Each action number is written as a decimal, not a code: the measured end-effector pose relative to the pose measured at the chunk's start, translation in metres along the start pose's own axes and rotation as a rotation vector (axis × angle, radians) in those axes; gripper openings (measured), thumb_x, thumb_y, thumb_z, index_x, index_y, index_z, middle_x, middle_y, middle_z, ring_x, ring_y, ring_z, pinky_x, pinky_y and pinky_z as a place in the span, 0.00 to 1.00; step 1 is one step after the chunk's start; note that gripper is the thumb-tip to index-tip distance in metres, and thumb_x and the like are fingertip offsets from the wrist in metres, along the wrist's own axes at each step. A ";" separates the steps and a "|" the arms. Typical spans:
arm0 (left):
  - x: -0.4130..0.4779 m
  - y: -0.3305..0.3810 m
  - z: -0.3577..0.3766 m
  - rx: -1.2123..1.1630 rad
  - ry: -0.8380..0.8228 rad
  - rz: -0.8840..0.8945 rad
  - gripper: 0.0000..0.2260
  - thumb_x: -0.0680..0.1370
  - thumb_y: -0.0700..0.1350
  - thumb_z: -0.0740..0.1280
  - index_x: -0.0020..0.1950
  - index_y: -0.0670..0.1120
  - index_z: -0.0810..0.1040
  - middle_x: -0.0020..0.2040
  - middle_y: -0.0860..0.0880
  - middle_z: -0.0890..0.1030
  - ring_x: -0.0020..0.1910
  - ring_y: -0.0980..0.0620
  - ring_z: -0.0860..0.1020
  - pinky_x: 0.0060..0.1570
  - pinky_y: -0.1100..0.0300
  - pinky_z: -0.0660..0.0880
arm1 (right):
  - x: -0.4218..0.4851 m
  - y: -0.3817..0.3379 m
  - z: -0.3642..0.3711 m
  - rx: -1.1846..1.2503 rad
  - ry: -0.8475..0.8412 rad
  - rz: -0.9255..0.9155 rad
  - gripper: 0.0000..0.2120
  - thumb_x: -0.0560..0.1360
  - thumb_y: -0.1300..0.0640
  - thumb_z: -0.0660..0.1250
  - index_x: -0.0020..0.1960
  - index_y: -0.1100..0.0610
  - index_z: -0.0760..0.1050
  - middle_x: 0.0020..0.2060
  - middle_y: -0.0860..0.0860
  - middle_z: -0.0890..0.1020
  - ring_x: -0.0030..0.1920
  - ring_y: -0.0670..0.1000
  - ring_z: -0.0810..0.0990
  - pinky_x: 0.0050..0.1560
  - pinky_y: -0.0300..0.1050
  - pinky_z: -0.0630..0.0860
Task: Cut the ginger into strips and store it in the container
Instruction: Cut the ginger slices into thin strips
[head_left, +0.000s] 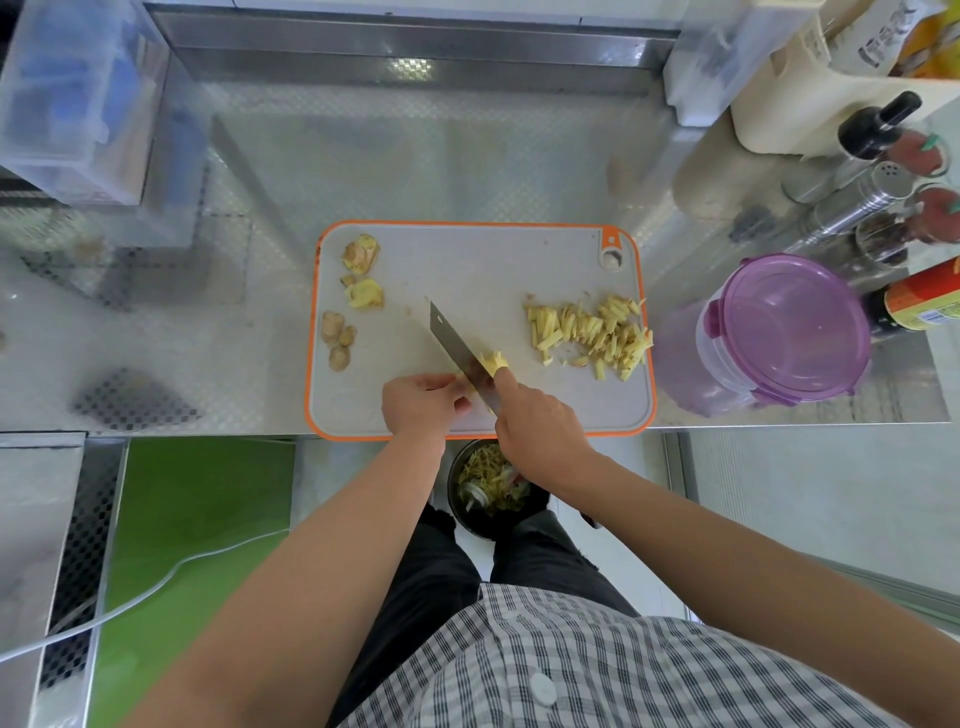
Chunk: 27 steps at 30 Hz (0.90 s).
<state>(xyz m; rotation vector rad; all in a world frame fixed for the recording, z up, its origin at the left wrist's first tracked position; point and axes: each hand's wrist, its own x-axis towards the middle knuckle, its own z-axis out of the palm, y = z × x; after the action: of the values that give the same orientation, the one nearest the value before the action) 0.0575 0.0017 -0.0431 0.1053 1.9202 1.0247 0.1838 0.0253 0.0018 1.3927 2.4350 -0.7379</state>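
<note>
A grey cutting board with an orange rim lies on the steel counter. My right hand grips a knife, index finger along the blade, whose edge rests among ginger slices. My left hand pinches that ginger just left of the blade. A pile of cut ginger strips lies at the board's right side. Uncut ginger chunks and peel scraps sit at its left. A clear container with a purple lid, closed, stands right of the board.
Spice shakers, a dark bottle and a sauce bottle crowd the right back. A translucent box stands at the far left. A bin with scraps sits on the floor below the counter edge.
</note>
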 end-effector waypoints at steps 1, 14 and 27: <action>-0.001 0.001 0.000 -0.005 -0.002 -0.001 0.10 0.68 0.35 0.77 0.31 0.46 0.80 0.27 0.49 0.81 0.34 0.44 0.82 0.47 0.45 0.81 | 0.002 -0.001 0.002 -0.003 -0.002 0.010 0.12 0.77 0.64 0.55 0.60 0.59 0.61 0.35 0.50 0.69 0.33 0.56 0.70 0.33 0.47 0.64; -0.005 0.001 -0.003 0.024 0.044 -0.020 0.10 0.67 0.37 0.76 0.28 0.46 0.80 0.26 0.47 0.81 0.31 0.45 0.81 0.48 0.47 0.81 | 0.000 -0.001 -0.002 0.062 0.049 -0.020 0.07 0.79 0.62 0.54 0.57 0.59 0.61 0.38 0.51 0.70 0.34 0.57 0.72 0.35 0.48 0.67; 0.002 0.001 -0.006 0.074 0.024 -0.027 0.10 0.67 0.37 0.76 0.27 0.47 0.80 0.29 0.47 0.82 0.38 0.42 0.84 0.48 0.47 0.81 | -0.006 -0.005 -0.007 0.006 0.029 -0.035 0.10 0.78 0.61 0.54 0.60 0.58 0.61 0.39 0.50 0.70 0.36 0.57 0.71 0.36 0.47 0.65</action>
<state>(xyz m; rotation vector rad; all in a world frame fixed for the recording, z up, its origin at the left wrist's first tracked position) 0.0517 -0.0005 -0.0423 0.1093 1.9770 0.9409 0.1829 0.0223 0.0116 1.3756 2.4877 -0.7381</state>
